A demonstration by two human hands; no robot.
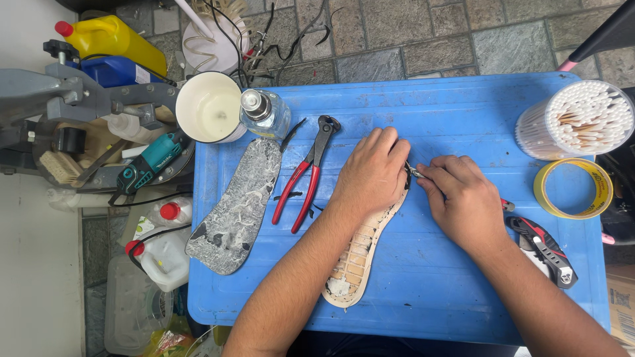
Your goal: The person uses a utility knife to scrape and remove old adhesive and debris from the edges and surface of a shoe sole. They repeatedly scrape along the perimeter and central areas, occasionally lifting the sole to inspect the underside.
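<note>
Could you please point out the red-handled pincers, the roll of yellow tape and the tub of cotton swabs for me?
red-handled pincers (305, 180): head view, on the upper part of the red handles.
roll of yellow tape (544, 192): head view, on its left rim.
tub of cotton swabs (585, 116): head view, on the swab tips.

Cardboard box (620, 301) — brown, far right edge; white-labelled yellow jug (109, 36) — top left.

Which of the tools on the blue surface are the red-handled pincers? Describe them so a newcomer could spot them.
Start at the blue plastic work surface. Left of the left hand, between it and the grey mottled insole, lie the red-handled pincers, black head pointing to the far edge, handles splayed. The other red-and-black tool lies at the right edge, folded and stubby.
</note>
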